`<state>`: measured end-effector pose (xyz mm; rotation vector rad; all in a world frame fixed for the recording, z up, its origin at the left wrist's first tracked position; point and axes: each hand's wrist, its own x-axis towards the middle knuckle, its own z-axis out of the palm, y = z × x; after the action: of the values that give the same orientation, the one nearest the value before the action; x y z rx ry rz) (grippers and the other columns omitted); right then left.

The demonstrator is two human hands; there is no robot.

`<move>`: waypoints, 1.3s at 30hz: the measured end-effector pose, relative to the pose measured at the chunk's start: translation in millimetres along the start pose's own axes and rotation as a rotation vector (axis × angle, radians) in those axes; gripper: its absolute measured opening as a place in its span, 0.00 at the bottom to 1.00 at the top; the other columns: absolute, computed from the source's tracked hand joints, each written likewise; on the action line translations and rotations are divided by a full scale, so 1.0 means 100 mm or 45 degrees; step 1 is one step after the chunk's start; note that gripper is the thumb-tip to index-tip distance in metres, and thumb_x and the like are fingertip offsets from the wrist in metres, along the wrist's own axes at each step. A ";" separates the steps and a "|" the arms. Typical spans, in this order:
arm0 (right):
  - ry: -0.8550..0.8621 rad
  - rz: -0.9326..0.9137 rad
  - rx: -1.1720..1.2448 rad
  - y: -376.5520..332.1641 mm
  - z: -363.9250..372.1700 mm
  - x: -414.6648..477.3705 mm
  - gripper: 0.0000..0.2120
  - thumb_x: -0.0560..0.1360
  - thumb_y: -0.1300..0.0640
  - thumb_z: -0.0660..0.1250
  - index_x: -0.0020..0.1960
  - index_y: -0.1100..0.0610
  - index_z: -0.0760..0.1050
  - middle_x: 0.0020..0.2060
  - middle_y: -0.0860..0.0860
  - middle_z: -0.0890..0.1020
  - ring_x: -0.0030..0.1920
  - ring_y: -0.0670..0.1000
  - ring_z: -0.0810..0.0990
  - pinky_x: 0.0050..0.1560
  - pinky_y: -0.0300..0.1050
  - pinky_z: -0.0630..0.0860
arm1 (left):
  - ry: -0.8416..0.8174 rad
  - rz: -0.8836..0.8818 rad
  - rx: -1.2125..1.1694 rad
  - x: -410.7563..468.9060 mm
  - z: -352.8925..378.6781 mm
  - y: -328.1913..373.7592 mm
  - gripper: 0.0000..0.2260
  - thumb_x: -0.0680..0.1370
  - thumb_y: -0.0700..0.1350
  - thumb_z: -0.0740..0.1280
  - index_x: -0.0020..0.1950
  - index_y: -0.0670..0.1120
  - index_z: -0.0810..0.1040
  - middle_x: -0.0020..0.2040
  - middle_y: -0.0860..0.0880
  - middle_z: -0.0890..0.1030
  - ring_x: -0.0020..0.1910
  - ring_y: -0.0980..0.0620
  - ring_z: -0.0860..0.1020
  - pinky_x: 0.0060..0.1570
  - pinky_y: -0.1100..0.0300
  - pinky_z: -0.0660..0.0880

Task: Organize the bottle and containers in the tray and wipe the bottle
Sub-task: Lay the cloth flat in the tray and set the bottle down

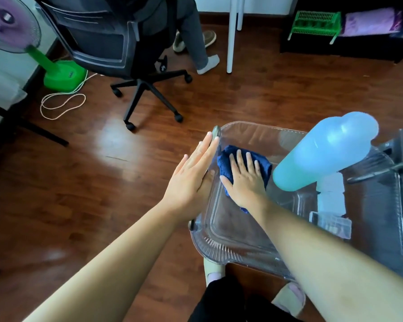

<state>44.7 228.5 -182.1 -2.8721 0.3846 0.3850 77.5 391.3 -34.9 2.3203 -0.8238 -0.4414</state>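
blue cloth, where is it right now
In the head view the blue cloth lies inside the clear tray, pressed under the right hand, just left of the bottle.

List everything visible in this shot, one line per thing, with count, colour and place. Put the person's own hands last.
tray: 1, clear plastic, lower right, in front of the person
cloth: 1, dark blue, inside the tray, under the right hand
bottle: 1, light blue-green, standing at the tray's right side
containers: a few, clear, right of the tray below the bottle; exact count unclear
office chair: 1, black, upper left on the floor
fan: 1, green stand and base, far left
cord: 1, pale, looped on the floor by the fan
rack: 1, green, upper right
seated person's leg: grey trousers, white sock, top centre
left hand: flat against the tray's left rim
right hand: pressing on the cloth
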 end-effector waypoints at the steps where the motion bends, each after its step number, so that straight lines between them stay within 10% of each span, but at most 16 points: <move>1: -0.030 -0.092 -0.035 0.00 0.03 -0.07 0.34 0.78 0.37 0.46 0.78 0.54 0.45 0.78 0.52 0.49 0.77 0.57 0.45 0.75 0.54 0.41 | -0.001 -0.004 0.003 0.00 0.00 0.00 0.28 0.81 0.40 0.53 0.78 0.58 0.49 0.77 0.62 0.46 0.76 0.62 0.46 0.74 0.58 0.43; 11: -0.335 -0.945 -0.149 0.24 0.19 -0.83 0.31 0.77 0.36 0.42 0.77 0.44 0.41 0.74 0.41 0.40 0.74 0.47 0.34 0.71 0.49 0.30 | -0.014 -0.025 0.096 -0.04 -0.03 0.09 0.25 0.81 0.46 0.49 0.78 0.58 0.47 0.77 0.62 0.45 0.77 0.59 0.43 0.74 0.55 0.42; 18: -0.124 -0.422 -0.124 0.27 -0.03 -0.27 0.30 0.79 0.39 0.46 0.77 0.48 0.43 0.78 0.45 0.48 0.78 0.50 0.45 0.75 0.50 0.42 | 0.009 -0.051 0.105 -0.02 0.01 0.06 0.29 0.81 0.38 0.52 0.77 0.60 0.48 0.75 0.65 0.44 0.76 0.61 0.42 0.73 0.57 0.41; 25: -0.449 -0.658 0.018 0.40 0.07 -1.24 0.27 0.80 0.44 0.53 0.77 0.43 0.49 0.77 0.41 0.47 0.77 0.48 0.44 0.73 0.49 0.37 | -0.021 -0.093 0.125 -0.03 -0.04 0.17 0.28 0.81 0.40 0.50 0.78 0.59 0.47 0.77 0.61 0.44 0.77 0.58 0.42 0.74 0.53 0.40; 29: -0.261 -0.585 -0.090 0.64 -0.05 -1.39 0.25 0.77 0.56 0.60 0.72 0.41 0.64 0.73 0.44 0.64 0.68 0.55 0.65 0.66 0.53 0.60 | -0.021 -0.094 0.132 -0.03 -0.04 0.18 0.27 0.81 0.41 0.50 0.78 0.58 0.48 0.78 0.60 0.45 0.77 0.58 0.43 0.75 0.52 0.41; 39: -0.177 -0.419 0.127 0.35 -0.05 -1.25 0.25 0.69 0.71 0.60 0.56 0.44 0.76 0.67 0.45 0.69 0.61 0.57 0.65 0.53 0.52 0.68 | -0.002 -0.080 0.146 -0.02 -0.02 0.14 0.28 0.80 0.39 0.51 0.78 0.58 0.49 0.78 0.60 0.46 0.77 0.59 0.48 0.74 0.52 0.43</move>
<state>-80.3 222.6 -148.4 -2.7233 -0.0910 0.4838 70.2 384.9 -23.8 2.4576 -0.7971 -0.4335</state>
